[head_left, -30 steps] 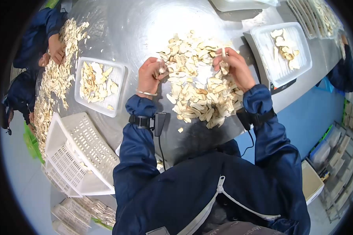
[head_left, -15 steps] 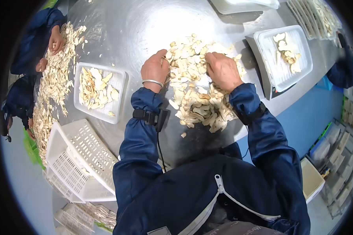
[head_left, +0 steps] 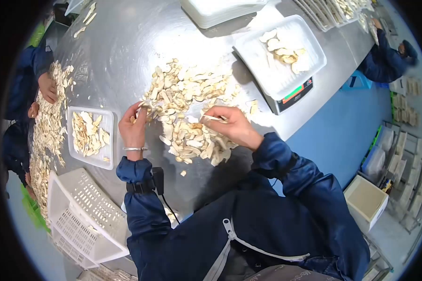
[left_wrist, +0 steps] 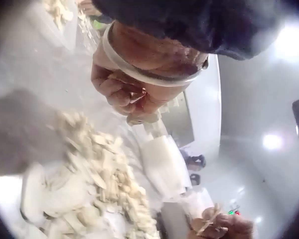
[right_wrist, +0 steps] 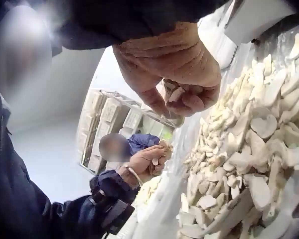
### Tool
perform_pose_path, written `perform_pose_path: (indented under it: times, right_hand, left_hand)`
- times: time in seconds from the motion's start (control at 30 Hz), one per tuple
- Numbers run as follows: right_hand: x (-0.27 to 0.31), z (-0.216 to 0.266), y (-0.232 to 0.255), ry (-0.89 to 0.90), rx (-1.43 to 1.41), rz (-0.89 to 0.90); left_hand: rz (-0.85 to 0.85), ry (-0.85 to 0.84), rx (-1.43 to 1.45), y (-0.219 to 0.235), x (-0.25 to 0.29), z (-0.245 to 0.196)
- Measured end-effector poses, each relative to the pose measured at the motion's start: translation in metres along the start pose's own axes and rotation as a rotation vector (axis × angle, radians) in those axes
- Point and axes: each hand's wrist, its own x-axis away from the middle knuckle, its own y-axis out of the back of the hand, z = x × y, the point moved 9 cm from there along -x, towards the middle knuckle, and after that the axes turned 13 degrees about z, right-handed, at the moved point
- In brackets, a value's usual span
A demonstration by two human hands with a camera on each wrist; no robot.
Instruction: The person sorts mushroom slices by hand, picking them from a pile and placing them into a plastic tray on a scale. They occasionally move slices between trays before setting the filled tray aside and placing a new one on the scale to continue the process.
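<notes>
A heap of pale, thin mushroom slices (head_left: pixel 185 138) lies on the metal table before me. At its left edge my left hand (head_left: pixel 132 129), with a bangle at the wrist, is raised. In the left wrist view its fingers are curled, and a slice (left_wrist: pixel 142 119) is pinched at the thumb and fingertips. Over the right part of the heap, my right hand (head_left: pixel 238 127) pinches a pale slice (head_left: pixel 215 118) between thumb and forefinger. More slices (right_wrist: pixel 177 94) show inside its curled fingers in the right wrist view.
To the right, a clear tray (head_left: pixel 252 51) with some slices sits on a scale (head_left: pixel 296 95). Another tray (head_left: pixel 107 161) of slices stands left, behind a white perforated basket (head_left: pixel 91 194). Stacked trays (head_left: pixel 211 18) are at the back. Other people's hands (head_left: pixel 47 88) work at a long heap (head_left: pixel 47 129).
Half a second ago both hands lay backs up over the heap; now they are turned and lifted with slices in the fingers. The head view has shifted, moving the table's contents leftward.
</notes>
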Motion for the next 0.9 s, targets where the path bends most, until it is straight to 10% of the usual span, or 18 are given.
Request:
perform_pose_path:
  times: [0.33,0.4,0.6,0.7,0.9]
  right_hand:
    - [0.096,0.153,0.185,0.344,0.408,-0.571]
    - [0.085,0.156,0.206,0.361,0.518,-0.525]
    - [0.123,0.153,0.201,0.455,0.688,-0.482]
    - [0.134,0.12,0.156,0.32,0.597,-0.369]
    - [0.097,-0.002,0.075,0.194,0.869,-0.058]
  left_hand:
    - [0.251,-0.324,0.102,-0.209,-0.001,-0.195]
    - [0.254,-0.665,-0.177,-0.246,-0.006,-0.223]
    - [0.129,-0.652,-0.331,-0.223,0.015,-0.199]
    - [0.14,-0.307,-0.083,-0.169,0.025,-0.125]
    - [0.198,-0.159,-0.68,-0.164,0.108,-0.017]
